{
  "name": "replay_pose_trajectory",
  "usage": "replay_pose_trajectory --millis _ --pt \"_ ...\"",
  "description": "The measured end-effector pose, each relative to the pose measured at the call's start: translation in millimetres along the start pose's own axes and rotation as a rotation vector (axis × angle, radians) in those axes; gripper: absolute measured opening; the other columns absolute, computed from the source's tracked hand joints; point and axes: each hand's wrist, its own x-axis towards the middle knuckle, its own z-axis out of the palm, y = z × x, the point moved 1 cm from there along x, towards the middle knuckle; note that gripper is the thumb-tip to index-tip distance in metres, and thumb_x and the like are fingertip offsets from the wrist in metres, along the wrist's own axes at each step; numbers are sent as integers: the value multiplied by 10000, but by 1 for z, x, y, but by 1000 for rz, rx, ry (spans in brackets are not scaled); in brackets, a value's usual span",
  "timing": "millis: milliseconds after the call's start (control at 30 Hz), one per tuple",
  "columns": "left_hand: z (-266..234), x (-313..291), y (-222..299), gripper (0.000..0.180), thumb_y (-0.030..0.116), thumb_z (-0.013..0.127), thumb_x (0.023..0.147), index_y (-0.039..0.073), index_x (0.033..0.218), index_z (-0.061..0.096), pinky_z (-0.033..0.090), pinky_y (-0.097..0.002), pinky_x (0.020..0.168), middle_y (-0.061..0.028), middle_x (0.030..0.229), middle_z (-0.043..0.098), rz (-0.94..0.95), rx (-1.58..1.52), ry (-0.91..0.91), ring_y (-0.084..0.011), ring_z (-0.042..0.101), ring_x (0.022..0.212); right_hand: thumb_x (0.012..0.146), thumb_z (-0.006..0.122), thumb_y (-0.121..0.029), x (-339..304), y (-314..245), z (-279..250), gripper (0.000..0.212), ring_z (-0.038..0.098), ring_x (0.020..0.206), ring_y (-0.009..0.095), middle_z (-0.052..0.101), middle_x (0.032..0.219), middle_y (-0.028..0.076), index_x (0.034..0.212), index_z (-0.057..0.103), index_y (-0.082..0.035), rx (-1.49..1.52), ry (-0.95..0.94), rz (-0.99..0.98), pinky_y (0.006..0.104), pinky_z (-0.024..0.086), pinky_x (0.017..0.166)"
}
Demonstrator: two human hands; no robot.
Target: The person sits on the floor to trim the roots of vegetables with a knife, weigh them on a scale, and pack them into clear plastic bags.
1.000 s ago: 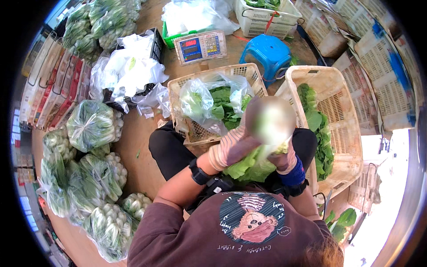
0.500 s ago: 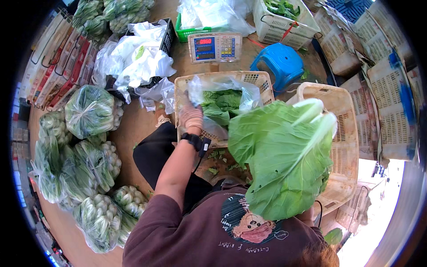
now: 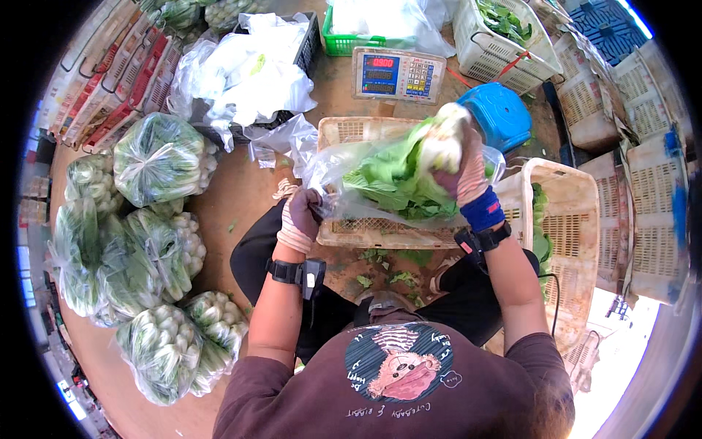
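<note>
My right hand point(image 3: 472, 175), in a striped glove, grips a bunch of leafy greens point(image 3: 398, 164) with thick white stalks. Its leaves point left into a clear plastic bag point(image 3: 329, 175), with the stalk end raised and a little blurred. At the bag's left side, my gloved left hand point(image 3: 301, 219) pinches the plastic edge. The bag lies open in a shallow beige basket point(image 3: 398, 238) in front of me, with more leaves inside it. Just behind the basket stands a scale display point(image 3: 398, 75), lit up.
On the left, several bagged bundles of greens point(image 3: 164, 161) lie on the floor. Behind them a black crate point(image 3: 307, 47) is heaped with white plastic bags point(image 3: 256, 80). A blue stool point(image 3: 497, 117) and a tall beige basket point(image 3: 574, 241) holding leaves are on the right.
My right hand has carried the greens from the right over to the bag, swinging the stalks up. My left hand has come down to the bag's left edge. The view has shifted slightly.
</note>
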Motion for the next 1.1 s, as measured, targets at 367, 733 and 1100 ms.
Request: replay_pose_trajectory --millis 367,733,1100 --pt "51 -11 -5 480 170 458 865 2 1312 410 422 -248 619 -10 703 495 -114 -32 -147 -126 488 641 758 626 -166 -29 -9 62 589 508 1049 349 493 1179 161 1307 425 -240 -301 -817 -253 440 415 907" --pt "35 -18 1 366 199 523 845 33 1167 573 302 -174 516 68 652 437 112 462 106 -34 382 575 729 649 -186 -29 -26 124 398 497 1085 318 510 1175 120 1107 545 -113 -157 -850 -252 417 417 882" --pt "54 -44 8 412 130 526 842 -54 1208 486 373 -247 598 -7 659 476 163 97 -126 -106 445 602 637 715 -546 -64 3 177 941 190 1321 443 198 1460 176 1414 227 -341 -458 -1130 239 564 258 997"
